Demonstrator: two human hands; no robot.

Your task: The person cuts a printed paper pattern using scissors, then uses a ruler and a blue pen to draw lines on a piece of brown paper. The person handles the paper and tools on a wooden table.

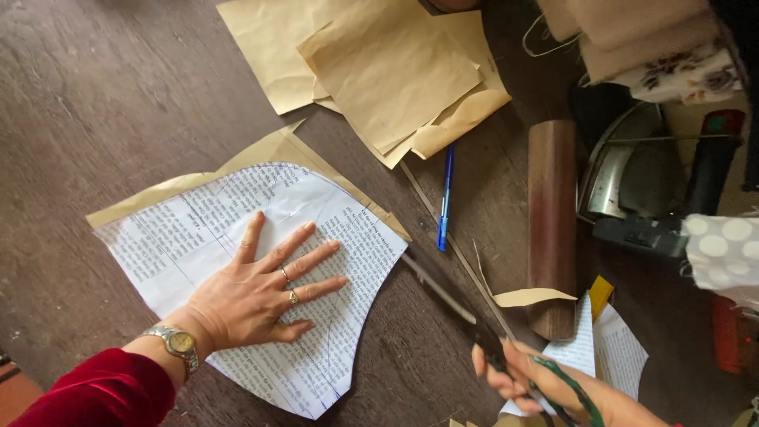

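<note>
My left hand (265, 289) lies flat, fingers spread, on a curved piece of newspaper (198, 237) that rests on a sheet of brown paper (273, 150) on the dark wooden table. It wears rings and a metal wristwatch below a red sleeve. My right hand (545, 387) at the lower right grips the handles of a pair of scissors (443, 289). The scissor blades point up and left toward the right edge of the newspaper piece.
A pile of brown paper sheets (387, 67) lies at the top. A blue pen (447, 198), a wooden block (551, 221), paper scraps (609, 340), a clothes iron (632, 170) and folded fabric (656, 39) fill the right side.
</note>
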